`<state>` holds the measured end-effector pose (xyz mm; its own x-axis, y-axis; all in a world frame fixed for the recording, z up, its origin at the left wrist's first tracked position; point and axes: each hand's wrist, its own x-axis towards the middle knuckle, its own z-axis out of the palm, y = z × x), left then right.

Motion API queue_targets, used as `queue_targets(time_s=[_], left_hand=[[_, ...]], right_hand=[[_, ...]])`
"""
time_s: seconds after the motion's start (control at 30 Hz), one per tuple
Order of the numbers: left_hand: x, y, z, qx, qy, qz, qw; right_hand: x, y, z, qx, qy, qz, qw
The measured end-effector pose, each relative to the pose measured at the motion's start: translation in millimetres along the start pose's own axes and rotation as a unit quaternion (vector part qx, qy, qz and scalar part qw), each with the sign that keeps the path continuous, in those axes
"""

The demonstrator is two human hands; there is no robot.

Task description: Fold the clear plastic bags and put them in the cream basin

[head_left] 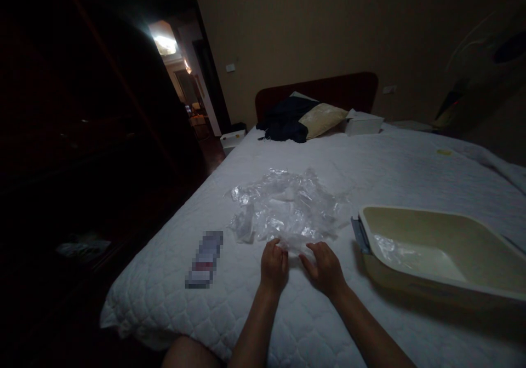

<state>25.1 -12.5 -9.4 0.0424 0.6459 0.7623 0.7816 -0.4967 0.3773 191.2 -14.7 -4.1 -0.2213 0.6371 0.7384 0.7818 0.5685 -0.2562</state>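
Note:
A loose pile of crinkled clear plastic bags lies on the white quilted bed. At its near edge, my left hand has its fingers curled in and closed on a clear plastic bag. Opposite it, my right hand grips the same bag's other side, thumb and forefinger bent toward each other with a small gap between the tips. The film spans the space between both hands and merges with the pile, so its outline is hard to make out.
To the right stands a cream plastic bin with a grey latch and some clear plastic inside. A pixelated flat item lies to the left. Pillows, dark cloth and a white box sit by the headboard.

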Motion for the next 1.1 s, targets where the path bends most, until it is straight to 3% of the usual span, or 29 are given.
queue_targets(time_s=[0.13, 0.33, 0.53, 0.8, 0.9, 1.03, 1.1], left_hand=[[-1, -1, -0.5, -0.002, 0.009, -0.005, 1.000], [-3, -4, -0.6, 0.032, 0.024, 0.066, 0.997], [-1, -1, -4.3, 0.021, 0.032, 0.011, 0.999], [-9, 0, -14.5, -0.053, 0.018, -0.034, 0.998], [-17, 3, -23.5, -0.083, 0.003, -0.043, 0.996], [-29, 13, -34.7, -0.029, -0.026, -0.043, 0.998], [-33, 19, -38.3, 0.013, -0.047, -0.010, 0.999]], right_hand=[[2, -5, -6, 0.019, -0.038, 0.004, 0.999], [2, -6, -7, 0.026, -0.006, 0.068, 0.997], [0, 3, -7, 0.064, 0.089, 0.217, 0.970], [-4, -2, -8, 0.139, 0.084, 0.290, 0.943], [-8, -3, -11, 0.199, 0.070, 0.356, 0.910], [-17, -5, -19, 0.335, 0.045, 0.466, 0.818], [-20, -7, -24, 0.386, 0.030, 0.490, 0.781]])
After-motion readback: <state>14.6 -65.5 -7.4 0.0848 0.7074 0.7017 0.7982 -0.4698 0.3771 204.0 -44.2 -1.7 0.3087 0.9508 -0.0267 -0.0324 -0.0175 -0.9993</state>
